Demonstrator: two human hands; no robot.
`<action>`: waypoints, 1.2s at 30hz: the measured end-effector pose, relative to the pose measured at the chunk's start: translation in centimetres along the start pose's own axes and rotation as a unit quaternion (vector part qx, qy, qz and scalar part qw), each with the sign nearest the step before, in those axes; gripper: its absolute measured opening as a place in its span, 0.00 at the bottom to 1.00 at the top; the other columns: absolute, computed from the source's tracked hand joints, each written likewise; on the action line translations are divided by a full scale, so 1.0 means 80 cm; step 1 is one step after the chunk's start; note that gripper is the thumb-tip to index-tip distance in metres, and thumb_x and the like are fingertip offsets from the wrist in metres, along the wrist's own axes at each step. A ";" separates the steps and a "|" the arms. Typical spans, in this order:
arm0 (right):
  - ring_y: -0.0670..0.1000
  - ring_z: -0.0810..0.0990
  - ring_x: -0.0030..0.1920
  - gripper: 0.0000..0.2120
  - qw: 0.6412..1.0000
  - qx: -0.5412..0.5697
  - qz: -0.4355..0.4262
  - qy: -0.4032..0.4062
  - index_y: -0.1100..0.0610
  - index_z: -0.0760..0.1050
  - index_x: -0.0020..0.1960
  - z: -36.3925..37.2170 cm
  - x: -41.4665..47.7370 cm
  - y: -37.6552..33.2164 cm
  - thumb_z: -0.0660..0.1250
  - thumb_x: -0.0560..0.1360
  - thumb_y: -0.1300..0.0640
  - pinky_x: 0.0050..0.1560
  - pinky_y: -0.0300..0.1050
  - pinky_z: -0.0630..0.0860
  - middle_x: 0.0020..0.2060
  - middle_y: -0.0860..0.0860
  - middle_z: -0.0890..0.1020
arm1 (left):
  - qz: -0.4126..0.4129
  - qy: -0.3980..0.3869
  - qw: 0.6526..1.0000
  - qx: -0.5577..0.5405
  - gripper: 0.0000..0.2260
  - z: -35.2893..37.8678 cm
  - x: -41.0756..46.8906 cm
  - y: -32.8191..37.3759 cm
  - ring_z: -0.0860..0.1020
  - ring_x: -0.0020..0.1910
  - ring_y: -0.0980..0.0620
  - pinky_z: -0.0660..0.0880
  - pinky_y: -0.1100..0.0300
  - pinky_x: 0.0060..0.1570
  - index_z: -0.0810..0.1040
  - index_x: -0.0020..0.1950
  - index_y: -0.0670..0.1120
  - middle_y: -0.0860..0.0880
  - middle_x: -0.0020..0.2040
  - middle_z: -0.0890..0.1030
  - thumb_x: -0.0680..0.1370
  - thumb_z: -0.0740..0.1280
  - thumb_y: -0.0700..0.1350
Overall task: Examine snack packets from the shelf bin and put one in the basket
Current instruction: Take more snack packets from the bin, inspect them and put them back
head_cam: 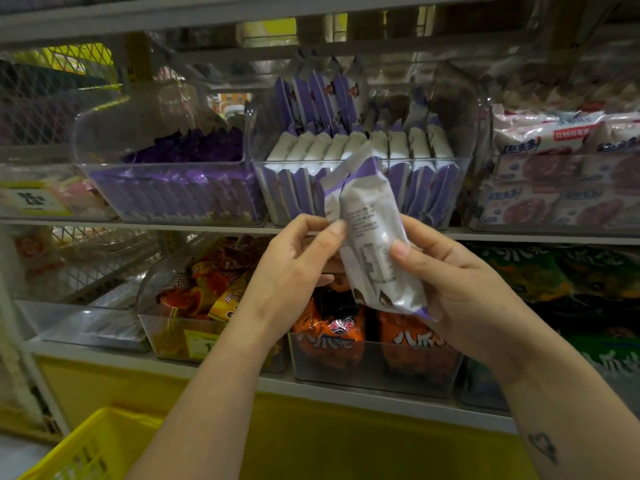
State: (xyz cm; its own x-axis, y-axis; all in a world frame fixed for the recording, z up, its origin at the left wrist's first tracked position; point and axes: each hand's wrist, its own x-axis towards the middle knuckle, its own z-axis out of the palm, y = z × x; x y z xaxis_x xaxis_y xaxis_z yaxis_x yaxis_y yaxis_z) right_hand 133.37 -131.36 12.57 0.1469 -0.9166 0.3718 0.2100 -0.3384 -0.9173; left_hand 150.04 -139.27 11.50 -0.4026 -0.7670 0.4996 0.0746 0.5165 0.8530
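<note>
Holding the white-and-purple snack packet (372,237) upright, slightly tilted, just in front of the clear shelf bin (298,163). Pinching its left edge between thumb and fingers of the left hand (298,261); cradling its lower half in the right hand (450,282), thumb pressing on the printed face. Keeping well above the yellow basket (86,445), low at left

The snack packet (374,230) is white with purple edges and fine dark print; the basket (86,441) is bright yellow; the lower-shelf bags (332,327) are orange with white lettering.
</note>
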 end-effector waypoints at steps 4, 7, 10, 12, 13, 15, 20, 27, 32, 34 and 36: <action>0.51 0.84 0.53 0.18 0.997 0.018 -0.058 0.055 0.51 0.73 0.66 0.018 0.003 -0.028 0.59 0.77 0.56 0.45 0.43 0.82 0.55 0.53 0.84 | 0.013 -0.071 0.997 -0.009 0.19 0.007 -0.004 0.029 0.81 0.57 0.54 0.81 0.54 0.49 0.71 0.65 0.67 0.57 0.56 0.81 0.75 0.65 0.56; 0.45 0.83 0.54 0.24 0.983 -0.037 -0.116 0.138 0.44 0.60 0.76 0.028 0.005 -0.045 0.58 0.80 0.54 0.50 0.44 0.82 0.60 0.46 0.80 | 0.025 -0.127 0.992 0.004 0.33 0.010 -0.009 0.053 0.77 0.64 0.54 0.81 0.50 0.53 0.57 0.72 0.73 0.60 0.65 0.76 0.74 0.69 0.54; 0.38 0.78 0.59 0.39 0.961 -0.150 -0.185 0.141 0.35 0.45 0.76 0.038 0.002 -0.060 0.64 0.73 0.47 0.58 0.43 0.79 0.67 0.39 0.73 | 0.053 -0.152 0.987 0.004 0.38 0.006 -0.014 0.078 0.77 0.63 0.55 0.81 0.50 0.53 0.53 0.76 0.68 0.60 0.65 0.77 0.74 0.72 0.50; 0.35 0.76 0.60 0.41 0.945 -0.198 -0.218 0.139 0.36 0.41 0.76 0.042 0.004 -0.068 0.65 0.76 0.53 0.52 0.33 0.78 0.67 0.35 0.70 | 0.088 -0.111 0.989 0.047 0.39 0.003 -0.016 0.098 0.77 0.63 0.59 0.79 0.54 0.57 0.54 0.78 0.62 0.60 0.66 0.77 0.73 0.72 0.51; 0.34 0.76 0.60 0.40 0.942 -0.205 -0.220 0.147 0.37 0.40 0.77 0.042 0.006 -0.073 0.64 0.77 0.55 0.50 0.32 0.77 0.65 0.31 0.69 | 0.114 -0.073 0.988 0.079 0.39 0.003 -0.016 0.108 0.77 0.62 0.61 0.78 0.56 0.59 0.57 0.78 0.59 0.60 0.66 0.77 0.71 0.73 0.52; 0.37 0.71 0.67 0.36 0.939 -0.228 -0.196 0.168 0.41 0.42 0.78 0.044 0.013 -0.083 0.61 0.79 0.51 0.60 0.39 0.75 0.69 0.33 0.64 | 0.167 0.013 0.978 0.127 0.35 0.004 -0.016 0.127 0.78 0.61 0.61 0.77 0.57 0.60 0.67 0.75 0.56 0.58 0.64 0.79 0.69 0.72 0.56; 0.35 0.42 0.70 0.32 0.889 -0.400 -0.127 0.181 0.37 0.45 0.77 0.039 0.026 -0.113 0.57 0.78 0.39 0.66 0.40 0.45 0.77 0.41 0.40 | 0.217 0.126 0.959 0.134 0.21 0.008 -0.013 0.156 0.82 0.49 0.59 0.80 0.56 0.51 0.77 0.61 0.59 0.57 0.50 0.84 0.69 0.70 0.59; 0.25 0.69 0.51 0.42 0.811 -0.563 -0.152 -0.030 0.24 0.47 0.70 0.023 0.035 -0.165 0.72 0.68 0.39 0.46 0.23 0.71 0.66 0.23 0.56 | 0.224 0.117 0.935 0.248 0.18 0.006 0.016 0.171 0.79 0.37 0.69 0.72 0.76 0.38 0.78 0.62 0.56 0.61 0.40 0.82 0.73 0.74 0.49; 0.26 0.72 0.48 0.29 0.820 -0.545 -0.173 -0.026 0.23 0.62 0.58 0.018 0.061 -0.187 0.74 0.69 0.44 0.53 0.33 0.74 0.57 0.19 0.63 | 0.236 0.070 0.937 0.249 0.19 0.006 0.049 0.180 0.82 0.42 0.64 0.80 0.63 0.46 0.74 0.62 0.65 0.57 0.42 0.85 0.73 0.73 0.52; 0.33 0.78 0.49 0.30 0.855 -0.496 -0.153 -0.025 0.33 0.65 0.66 0.009 0.070 -0.197 0.75 0.70 0.50 0.51 0.38 0.79 0.59 0.32 0.72 | 0.209 0.000 0.956 0.205 0.20 0.001 0.066 0.180 0.83 0.47 0.61 0.81 0.57 0.50 0.72 0.65 0.66 0.57 0.48 0.85 0.77 0.70 0.50; 0.41 0.82 0.47 0.29 0.861 -0.489 -0.143 -0.007 0.45 0.66 0.69 -0.003 0.078 -0.203 0.73 0.73 0.58 0.49 0.40 0.80 0.54 0.46 0.80 | 0.183 -0.059 0.967 0.168 0.19 -0.003 0.085 0.176 0.82 0.53 0.61 0.79 0.57 0.55 0.71 0.66 0.67 0.58 0.55 0.84 0.79 0.67 0.48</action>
State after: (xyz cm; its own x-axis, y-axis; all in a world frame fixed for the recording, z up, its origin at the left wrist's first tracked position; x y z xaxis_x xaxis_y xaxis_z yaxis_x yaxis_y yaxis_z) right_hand 130.64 -131.66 29.75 0.2381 -0.7654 0.5979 -0.6726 -0.5740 -0.4670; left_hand 148.56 -137.27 26.96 -0.5079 -0.4705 0.7216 -0.0615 0.8553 0.5144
